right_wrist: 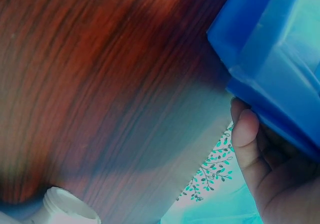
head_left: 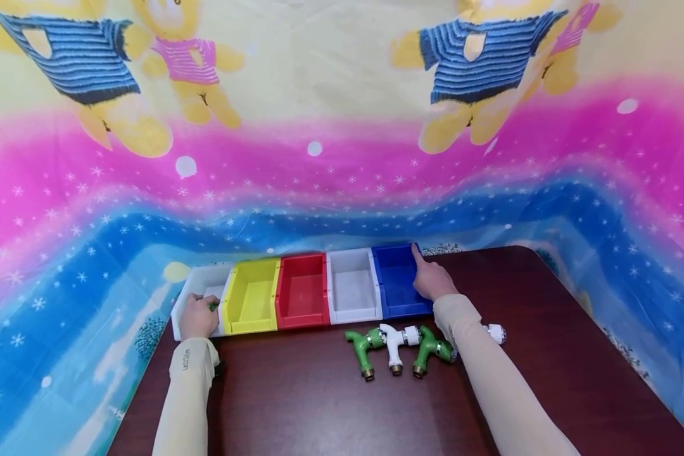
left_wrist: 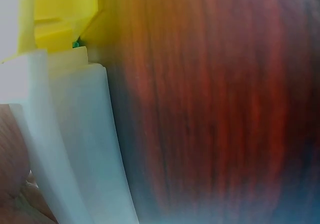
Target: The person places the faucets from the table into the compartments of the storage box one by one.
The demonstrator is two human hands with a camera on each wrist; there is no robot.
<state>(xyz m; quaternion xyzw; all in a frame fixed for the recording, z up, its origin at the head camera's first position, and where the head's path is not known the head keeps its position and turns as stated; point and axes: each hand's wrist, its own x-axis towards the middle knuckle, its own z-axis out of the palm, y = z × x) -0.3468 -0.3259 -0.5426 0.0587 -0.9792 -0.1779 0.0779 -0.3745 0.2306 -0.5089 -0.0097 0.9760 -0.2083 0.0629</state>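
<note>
A row of plastic bins stands along the back of the table. My left hand [head_left: 198, 315] reaches into the white bin [head_left: 180, 297] at the far left, fingers curled. At its fingertips a small green object [head_left: 213, 306] shows, mostly hidden by the hand. In the left wrist view the white bin's wall [left_wrist: 87, 134] covers most of that hand. My right hand [head_left: 435, 280] grips the right side of the blue bin [head_left: 401, 285], index finger along its edge towards the back corner. In the right wrist view, bent fingers [right_wrist: 245, 129] lie against the blue wall [right_wrist: 280, 89].
Between the end bins stand a yellow bin [head_left: 252, 297], a red bin [head_left: 303, 291] and another white bin [head_left: 353, 288]. In front lie a green tap [head_left: 363, 350], a white tap [head_left: 396, 347] and a second green tap [head_left: 429, 349]. A white handle [head_left: 496, 333] shows beside my right sleeve.
</note>
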